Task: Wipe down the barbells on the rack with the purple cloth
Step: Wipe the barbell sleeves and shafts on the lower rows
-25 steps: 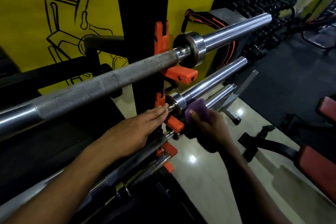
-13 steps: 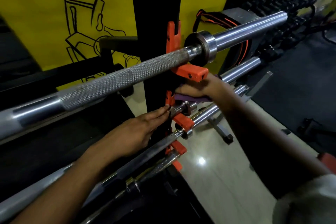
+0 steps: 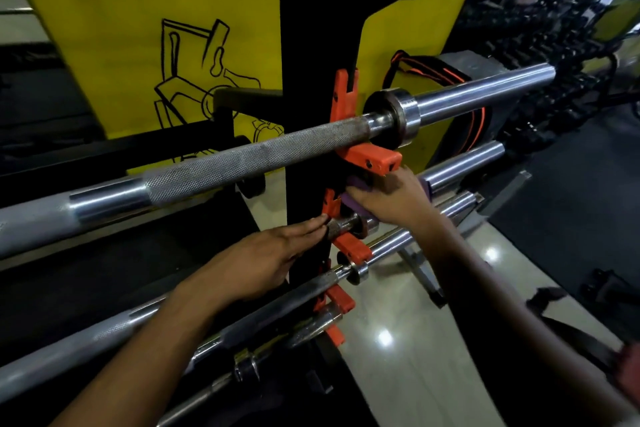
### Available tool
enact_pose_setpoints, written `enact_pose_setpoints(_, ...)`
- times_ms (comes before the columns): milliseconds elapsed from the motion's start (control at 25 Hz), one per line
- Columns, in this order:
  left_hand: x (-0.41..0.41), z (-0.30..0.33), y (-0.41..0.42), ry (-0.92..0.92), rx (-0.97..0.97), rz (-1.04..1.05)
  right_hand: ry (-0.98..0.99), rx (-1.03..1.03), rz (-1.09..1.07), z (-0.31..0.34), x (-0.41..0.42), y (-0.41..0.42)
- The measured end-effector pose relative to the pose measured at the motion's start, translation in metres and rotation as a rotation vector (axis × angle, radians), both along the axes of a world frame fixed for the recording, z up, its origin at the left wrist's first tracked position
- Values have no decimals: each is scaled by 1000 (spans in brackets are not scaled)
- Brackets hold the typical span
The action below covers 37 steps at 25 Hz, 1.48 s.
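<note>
The right hand [image 3: 391, 199] clenches the purple cloth [image 3: 349, 201], fingers curled over it and pressing it onto a bar just under the orange hook [image 3: 372, 158] of the rack post [image 3: 311, 114]. Cloth shows at the fingertips by the post and again behind the wrist, where that bar's sleeve [image 3: 464, 163] runs out to the right; the part of the bar under the hand is hidden.

The left hand [image 3: 263, 260] holds nothing: its fingers are straight and together, tips touching the knurled end of the next bar down [image 3: 341, 225] beside a lower orange hook [image 3: 351, 246]. The two hands are near each other, the right just above and right of the left fingertips.

Above both lies the top barbell [image 3: 242, 159], resting across the hook, its collar [image 3: 401, 114] right of the post. More bars [image 3: 277, 308] sit lower on the rack.
</note>
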<state>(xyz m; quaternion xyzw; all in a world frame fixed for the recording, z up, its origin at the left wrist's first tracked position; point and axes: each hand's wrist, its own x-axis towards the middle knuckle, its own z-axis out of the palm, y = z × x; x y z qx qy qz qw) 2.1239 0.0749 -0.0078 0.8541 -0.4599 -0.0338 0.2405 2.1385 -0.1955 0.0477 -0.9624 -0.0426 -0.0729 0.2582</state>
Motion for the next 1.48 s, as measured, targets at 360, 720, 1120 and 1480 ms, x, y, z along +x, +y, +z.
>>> enact_pose_setpoints(360, -4, 4, -2, 45, -12, 26, 94, 921, -353, -113, -87, -15)
enact_pose_setpoints(720, -7, 9, -3, 53, -43, 80, 233, 2037, -514, -111, -28, 25)
enact_pose_setpoints(1120, -9, 13, -5, 107, -66, 127, 415, 1595, -313, -97, -90, -1)
enact_pose_setpoints(1480, -15, 16, -7, 26, -9, 193, -163, 377, 75, -50, -103, -15)
